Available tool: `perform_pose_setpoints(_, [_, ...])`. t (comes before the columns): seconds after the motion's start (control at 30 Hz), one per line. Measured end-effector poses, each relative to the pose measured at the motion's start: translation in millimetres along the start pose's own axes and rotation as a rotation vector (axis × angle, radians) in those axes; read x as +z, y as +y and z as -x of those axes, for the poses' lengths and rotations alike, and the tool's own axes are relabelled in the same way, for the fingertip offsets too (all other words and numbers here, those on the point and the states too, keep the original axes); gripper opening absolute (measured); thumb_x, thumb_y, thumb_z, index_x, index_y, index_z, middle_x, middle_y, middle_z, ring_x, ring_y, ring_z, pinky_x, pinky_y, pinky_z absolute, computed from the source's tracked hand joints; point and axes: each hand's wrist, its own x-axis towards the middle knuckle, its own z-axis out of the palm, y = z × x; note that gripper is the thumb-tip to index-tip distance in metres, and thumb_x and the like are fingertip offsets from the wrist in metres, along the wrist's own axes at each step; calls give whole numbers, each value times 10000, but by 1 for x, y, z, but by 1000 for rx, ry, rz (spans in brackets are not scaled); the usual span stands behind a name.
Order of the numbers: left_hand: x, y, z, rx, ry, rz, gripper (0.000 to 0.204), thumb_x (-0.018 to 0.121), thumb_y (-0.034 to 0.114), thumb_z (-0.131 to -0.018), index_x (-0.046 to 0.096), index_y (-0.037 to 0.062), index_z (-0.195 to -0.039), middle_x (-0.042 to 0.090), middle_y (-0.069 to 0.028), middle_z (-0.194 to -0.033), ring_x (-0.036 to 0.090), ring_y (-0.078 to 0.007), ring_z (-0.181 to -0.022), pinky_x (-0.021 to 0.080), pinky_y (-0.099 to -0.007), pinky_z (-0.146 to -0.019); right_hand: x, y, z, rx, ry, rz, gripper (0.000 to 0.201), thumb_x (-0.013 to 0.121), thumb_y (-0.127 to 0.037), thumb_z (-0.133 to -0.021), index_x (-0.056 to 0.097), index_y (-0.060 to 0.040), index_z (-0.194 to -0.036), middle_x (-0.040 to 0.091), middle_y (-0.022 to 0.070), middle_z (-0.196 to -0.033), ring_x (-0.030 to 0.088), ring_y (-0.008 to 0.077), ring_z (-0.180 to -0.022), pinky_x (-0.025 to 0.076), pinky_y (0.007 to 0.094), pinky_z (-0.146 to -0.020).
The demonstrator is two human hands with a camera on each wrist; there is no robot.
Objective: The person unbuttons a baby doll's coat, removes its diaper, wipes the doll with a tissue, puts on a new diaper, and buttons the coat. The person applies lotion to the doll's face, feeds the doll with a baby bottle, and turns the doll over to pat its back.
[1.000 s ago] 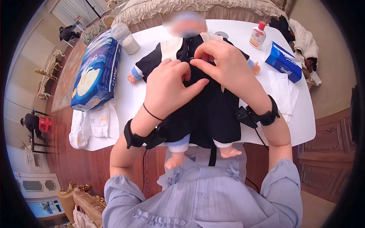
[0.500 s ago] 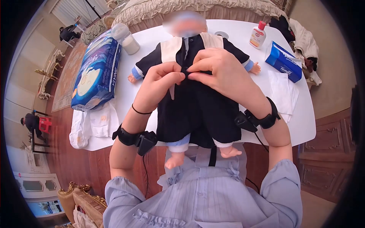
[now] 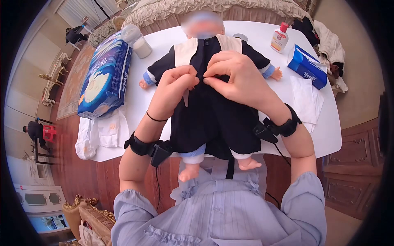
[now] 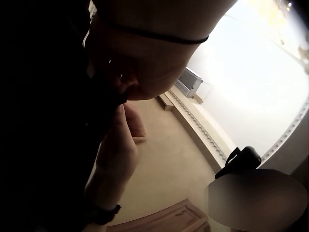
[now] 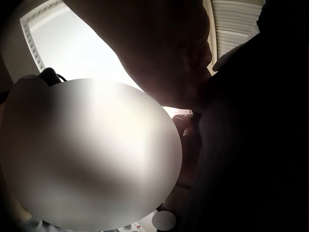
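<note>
A baby doll in a black garment [image 3: 213, 123] with cream chest panels lies on its back on the white table [image 3: 141, 110], its bare feet towards me. My left hand [image 3: 170, 92] pinches the garment's front edge at mid-chest with thumb and curled fingers. Opposite it, close by, my right hand [image 3: 240, 78] pinches the cloth of the other side between thumb and forefinger. A dark button [image 3: 206, 42] shows at the collar. In the left wrist view, the right hand's fingers [image 4: 124, 130] meet dark cloth; most of the garment there is in deep shadow.
A blue diaper pack [image 3: 104, 78] and a baby bottle [image 3: 141, 47] stand at the left, above stained white cloths [image 3: 108, 133]. At the right are a red-capped lotion bottle [image 3: 279, 37], a blue tissue pack [image 3: 308, 67] and white tissues [image 3: 305, 100].
My left hand has gone from an outspread thumb to a pinch on the front edge. My right hand has shifted slightly down. The pale gap in the garment's upper front has narrowed.
</note>
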Motion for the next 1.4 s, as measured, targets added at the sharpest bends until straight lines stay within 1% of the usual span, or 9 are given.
perform_pose_setpoints(0.2, [3, 0, -2, -61, 66, 7, 129, 555, 123, -810, 528, 81, -691, 461, 62, -708, 414, -36, -681, 304, -195, -617, -1, 9, -1, -21, -50, -60, 33, 685, -48, -739, 677, -19, -753, 623, 83, -770, 609, 276, -777, 465, 373, -762])
perform_pose_setpoints(0.27, [3, -1, -2, -63, 69, 0, 127, 553, 121, -812, 534, 72, -696, 469, 61, -708, 416, -33, -681, 305, -195, -613, -3, 10, -2, -278, -88, 161, 85, 718, -9, -726, 676, -1, -800, 643, 81, -834, 610, 256, -804, 478, 356, -753])
perform_pose_setpoints(0.43, [-2, -1, 1, -67, 8, -259, 142, 550, 133, -839, 561, 40, -731, 493, 55, -711, 423, -23, -665, 322, -205, -590, 1, 16, 1, -204, -40, 25, 78, 712, -8, -725, 664, -9, -786, 632, 78, -824, 602, 261, -800, 466, 358, -762])
perform_pose_setpoints(0.7, [7, -14, -1, 286, 153, -426, 265, 575, 221, -960, 602, 21, -787, 476, 46, -630, 420, -19, -505, 314, -212, -398, -3, 8, 1, -173, -60, 93, 87, 725, -22, -707, 663, -7, -766, 639, 78, -819, 608, 260, -786, 467, 356, -734])
perform_pose_setpoints(0.9, [7, -10, 2, 60, 143, -215, 288, 567, 226, -971, 598, 17, -774, 516, 39, -634, 401, -17, -486, 294, -206, -418, -2, 10, 0, -165, 41, 29, 75, 723, -20, -730, 676, 5, -784, 642, 85, -796, 619, 236, -745, 483, 327, -666])
perform_pose_setpoints(1.1, [-1, -8, 8, 230, 289, -564, 301, 601, 221, -966, 567, 29, -737, 501, 67, -639, 426, -4, -600, 298, -205, -505, -10, 0, -2, 302, 16, -198, 130, 700, -109, -766, 668, 16, -776, 628, 121, -764, 626, 288, -725, 496, 379, -660])
perform_pose_setpoints(1.17, [11, 5, 17, 218, 351, -649, 340, 679, 259, -910, 565, 31, -684, 501, 44, -596, 446, -45, -566, 311, -250, -493, -8, 3, 0, 243, -4, 19, 150, 697, -146, -783, 673, 2, -788, 629, 126, -768, 641, 285, -744, 501, 377, -666])
perform_pose_setpoints(1.27, [28, 12, 23, 544, 281, -1064, 452, 803, 384, -705, 502, 82, -557, 489, -54, -522, 540, -262, -551, 417, -373, -516, -3, 4, 2, 231, -62, 78, 178, 694, -180, -794, 664, -4, -790, 629, 125, -780, 645, 289, -744, 503, 382, -663])
perform_pose_setpoints(1.4, [30, 2, 19, 499, 186, -1134, 374, 783, 335, -741, 566, 54, -626, 530, -66, -588, 536, -240, -556, 407, -338, -531, -9, -10, 1, 214, -6, 84, 174, 709, -151, -807, 640, 9, -819, 596, 101, -756, 588, 222, -659, 467, 312, -611])
